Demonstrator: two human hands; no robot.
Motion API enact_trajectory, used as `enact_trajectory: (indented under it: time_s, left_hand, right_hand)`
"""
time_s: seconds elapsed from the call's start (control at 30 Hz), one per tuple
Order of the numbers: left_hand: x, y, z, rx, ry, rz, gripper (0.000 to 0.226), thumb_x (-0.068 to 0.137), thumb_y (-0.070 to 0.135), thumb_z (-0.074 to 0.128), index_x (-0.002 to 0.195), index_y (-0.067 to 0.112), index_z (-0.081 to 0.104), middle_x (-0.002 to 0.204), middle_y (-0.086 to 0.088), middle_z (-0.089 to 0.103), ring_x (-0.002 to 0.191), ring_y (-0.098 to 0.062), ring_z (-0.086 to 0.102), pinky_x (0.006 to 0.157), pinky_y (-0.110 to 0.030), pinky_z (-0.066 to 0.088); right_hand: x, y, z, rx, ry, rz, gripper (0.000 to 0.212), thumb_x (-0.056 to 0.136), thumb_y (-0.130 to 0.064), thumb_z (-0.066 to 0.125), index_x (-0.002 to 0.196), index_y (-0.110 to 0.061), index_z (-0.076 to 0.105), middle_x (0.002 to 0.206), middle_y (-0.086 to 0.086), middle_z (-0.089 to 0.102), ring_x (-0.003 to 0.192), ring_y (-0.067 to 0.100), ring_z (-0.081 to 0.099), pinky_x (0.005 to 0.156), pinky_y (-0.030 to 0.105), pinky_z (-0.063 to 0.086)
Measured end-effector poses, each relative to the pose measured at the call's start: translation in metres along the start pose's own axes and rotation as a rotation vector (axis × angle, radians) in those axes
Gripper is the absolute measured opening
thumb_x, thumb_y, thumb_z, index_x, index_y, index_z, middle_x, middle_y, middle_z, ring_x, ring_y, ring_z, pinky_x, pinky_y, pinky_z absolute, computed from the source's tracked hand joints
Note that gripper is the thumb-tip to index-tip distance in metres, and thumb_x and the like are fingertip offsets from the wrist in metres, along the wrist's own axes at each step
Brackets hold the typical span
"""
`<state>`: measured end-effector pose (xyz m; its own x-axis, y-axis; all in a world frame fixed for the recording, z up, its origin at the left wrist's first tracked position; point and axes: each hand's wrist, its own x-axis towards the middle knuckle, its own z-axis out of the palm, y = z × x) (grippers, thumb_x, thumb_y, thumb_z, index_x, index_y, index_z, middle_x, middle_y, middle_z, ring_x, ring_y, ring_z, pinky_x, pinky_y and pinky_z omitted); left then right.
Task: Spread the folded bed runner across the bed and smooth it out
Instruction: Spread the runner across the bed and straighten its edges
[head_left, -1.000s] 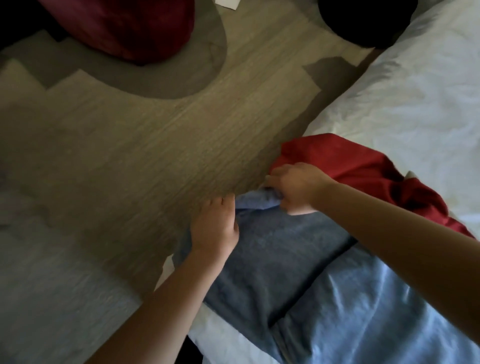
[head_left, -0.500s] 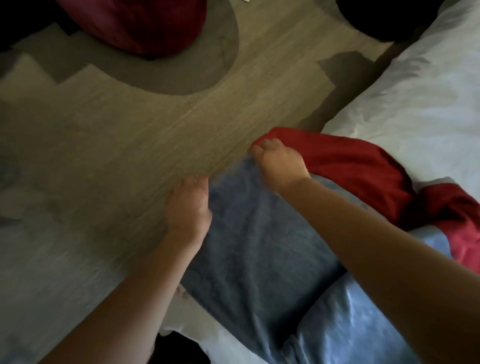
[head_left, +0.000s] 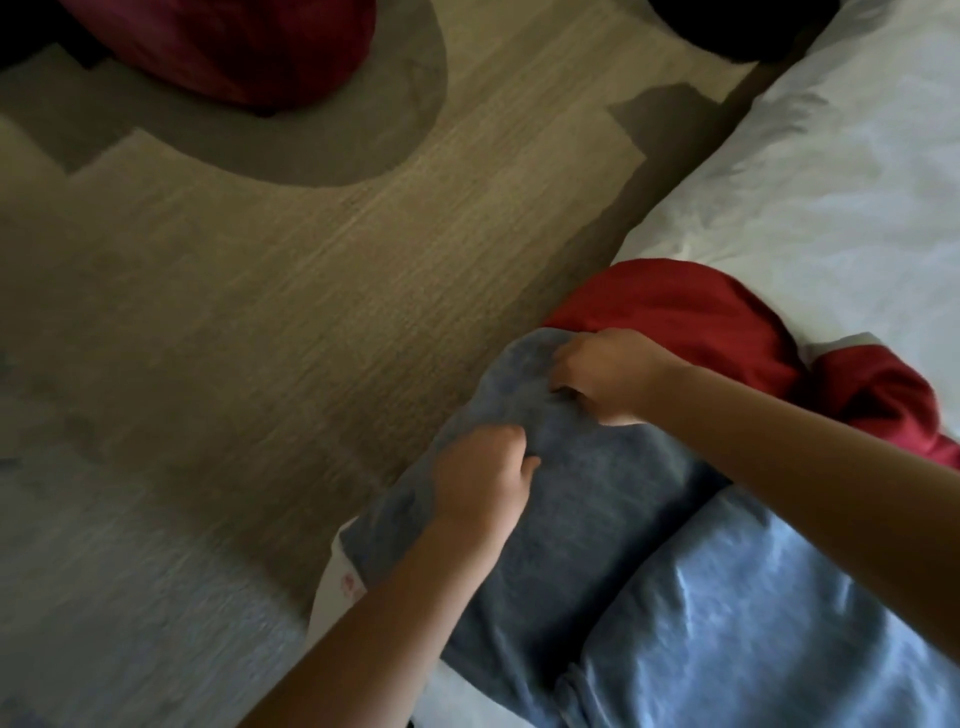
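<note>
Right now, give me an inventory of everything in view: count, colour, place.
bed runner: 1, blue, over the bed's floor-side edge
cloth: 1, red, bunched on the bed, touching the runner
bed: 1, white sheet, right side
floor: 1, tan wood-grain, left and centre
cushion-like object: 1, dark red, on the floor, top left
dark object: 1, black, top edge, unidentifiable
left hand: 1, fingers curled into the runner
right hand: 1, fingers pinching the runner beside the red cloth
</note>
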<state>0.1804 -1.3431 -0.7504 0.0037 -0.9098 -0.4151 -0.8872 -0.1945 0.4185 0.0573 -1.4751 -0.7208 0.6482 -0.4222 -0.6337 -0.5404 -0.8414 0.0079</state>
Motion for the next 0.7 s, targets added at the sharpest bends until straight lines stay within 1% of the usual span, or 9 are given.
enact_trajectory:
  time_s: [0.1, 0.2, 0.3, 0.37, 0.4, 0.47, 0.57, 0.63, 0.7]
  left_hand:
    - [0.006, 0.000, -0.001, 0.037, 0.032, 0.023, 0.021, 0.094, 0.037, 0.049, 0.093, 0.020, 0.062, 0.094, 0.002, 0.065, 0.090, -0.019, 0.061, 0.062, -0.028, 0.031]
    - [0.013, -0.007, -0.007, 0.021, 0.070, 0.002, 0.019, 0.092, 0.036, 0.052, 0.092, 0.021, 0.064, 0.092, 0.003, 0.065, 0.088, -0.020, 0.062, 0.061, -0.030, 0.036]
    - [0.018, -0.030, -0.013, 0.005, 0.112, -0.045, 0.017, 0.088, 0.031, 0.056, 0.087, 0.017, 0.065, 0.085, -0.002, 0.067, 0.082, -0.026, 0.064, 0.063, -0.035, 0.048]
    - [0.023, -0.050, -0.020, 0.004, 0.158, -0.079, 0.014, 0.086, 0.027, 0.058, 0.082, 0.016, 0.065, 0.078, -0.004, 0.066, 0.075, -0.029, 0.063, 0.058, -0.035, 0.045]
    - [0.025, -0.058, -0.025, 0.018, 0.179, -0.094, 0.013, 0.085, 0.025, 0.058, 0.081, 0.015, 0.065, 0.077, -0.005, 0.066, 0.074, -0.030, 0.063, 0.056, -0.033, 0.041]
    - [0.029, -0.073, -0.035, 0.075, 0.211, -0.130, 0.013, 0.086, 0.021, 0.057, 0.081, 0.014, 0.065, 0.079, -0.007, 0.066, 0.075, -0.031, 0.062, 0.055, -0.030, 0.031]
    - [0.034, -0.092, -0.046, 0.183, 0.226, -0.201, 0.015, 0.090, 0.017, 0.052, 0.086, 0.013, 0.066, 0.084, -0.009, 0.066, 0.080, -0.032, 0.061, 0.058, -0.030, 0.029]
    - [0.037, -0.097, -0.046, 0.215, 0.224, -0.209, 0.017, 0.090, 0.013, 0.049, 0.088, 0.015, 0.066, 0.085, -0.009, 0.066, 0.080, -0.032, 0.061, 0.059, -0.031, 0.034]
    - [0.039, -0.089, -0.043, 0.206, 0.244, -0.156, 0.020, 0.090, 0.017, 0.047, 0.086, 0.014, 0.066, 0.081, -0.009, 0.066, 0.076, -0.032, 0.062, 0.057, -0.030, 0.037]
  right_hand:
    - [0.000, -0.001, -0.001, -0.102, 0.014, -0.036, 0.027, 0.093, -0.013, 0.043, 0.110, -0.021, 0.063, 0.117, -0.004, 0.058, 0.108, 0.020, 0.057, 0.076, 0.031, 0.048]
    - [0.007, -0.007, -0.007, -0.196, 0.071, -0.028, 0.026, 0.092, -0.008, 0.045, 0.106, -0.018, 0.064, 0.114, 0.000, 0.059, 0.107, 0.022, 0.056, 0.068, 0.029, 0.036]
    - [0.022, -0.012, -0.009, -0.191, 0.255, 0.036, 0.012, 0.062, -0.010, 0.078, 0.067, -0.019, 0.071, 0.073, -0.001, 0.067, 0.070, 0.021, 0.066, 0.051, 0.023, 0.039]
    - [0.032, -0.019, -0.010, -0.107, 0.354, 0.007, 0.014, 0.049, -0.006, 0.074, 0.048, -0.017, 0.065, 0.055, 0.000, 0.061, 0.052, 0.022, 0.062, 0.044, 0.020, 0.041]
    - [0.035, -0.025, -0.014, -0.082, 0.415, 0.020, 0.010, 0.057, -0.010, 0.065, 0.048, -0.016, 0.066, 0.055, 0.001, 0.061, 0.052, 0.023, 0.062, 0.044, 0.021, 0.042]
    - [0.040, -0.034, -0.022, -0.013, 0.441, 0.056, 0.029, 0.075, -0.011, 0.043, 0.071, -0.013, 0.072, 0.077, 0.004, 0.066, 0.075, 0.025, 0.065, 0.056, 0.028, 0.046]
    - [0.044, -0.039, -0.016, 0.037, 0.363, 0.122, 0.028, 0.092, -0.010, 0.044, 0.115, -0.014, 0.060, 0.118, 0.004, 0.056, 0.111, 0.025, 0.052, 0.078, 0.034, 0.042]
    - [0.033, -0.035, -0.006, 0.059, 0.350, 0.130, 0.029, 0.091, -0.012, 0.046, 0.118, -0.016, 0.059, 0.119, 0.005, 0.055, 0.111, 0.026, 0.052, 0.076, 0.034, 0.040]
    - [0.017, -0.025, 0.008, 0.071, 0.379, 0.148, 0.024, 0.086, -0.013, 0.055, 0.107, -0.014, 0.065, 0.107, 0.006, 0.061, 0.099, 0.028, 0.058, 0.067, 0.032, 0.036]
